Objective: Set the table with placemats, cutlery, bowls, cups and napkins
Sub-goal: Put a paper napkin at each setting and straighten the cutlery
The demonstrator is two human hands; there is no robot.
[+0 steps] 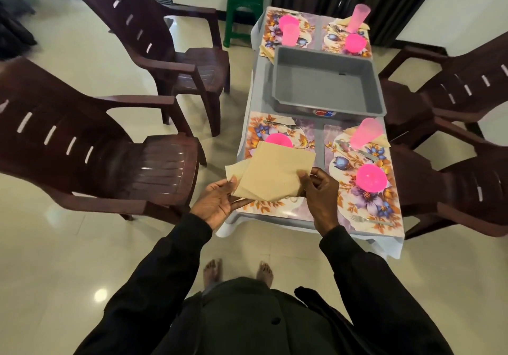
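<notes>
I hold a beige napkin (277, 170) over the near left floral placemat (254, 134). My left hand (217, 203) pinches its left corner, and my right hand (320, 187) pinches its right edge. The napkin partly hides a pink bowl (279, 139) on that mat; a fork (281, 125) lies beyond it. The near right placemat (384, 206) carries a pink bowl (371, 177), a pink cup (367, 132) on a napkin, and cutlery. Two far placemats hold pink bowls and cups (357, 18).
A grey plastic tub (327, 82) sits mid-table between the near and far settings. Dark brown plastic chairs stand on both sides of the table (82, 145) (461, 85). A green stool (243, 2) is by the far wall. My bare feet are on the glossy tile floor.
</notes>
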